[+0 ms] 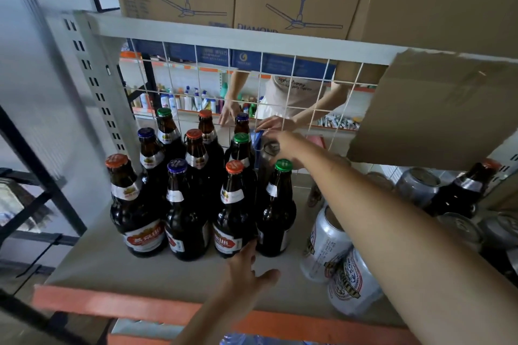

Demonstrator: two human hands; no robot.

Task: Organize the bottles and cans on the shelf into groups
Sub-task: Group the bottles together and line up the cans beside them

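Silver can [269,152], far back on the shelf [112,260], gripped at its top by right hand [287,145] fingers. Brown beer bottles [182,204] massed just left of those fingers. Left hand [249,269] fingers straight, tips touching an orange-capped bottle's [231,204] base; more cans [325,241] lying right of them.

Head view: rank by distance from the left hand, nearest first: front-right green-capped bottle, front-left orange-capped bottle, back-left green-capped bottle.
1. Front-right green-capped bottle, just beside the fingertips of the left hand.
2. Front-left orange-capped bottle, at the left end of the front row.
3. Back-left green-capped bottle, back row, far left.
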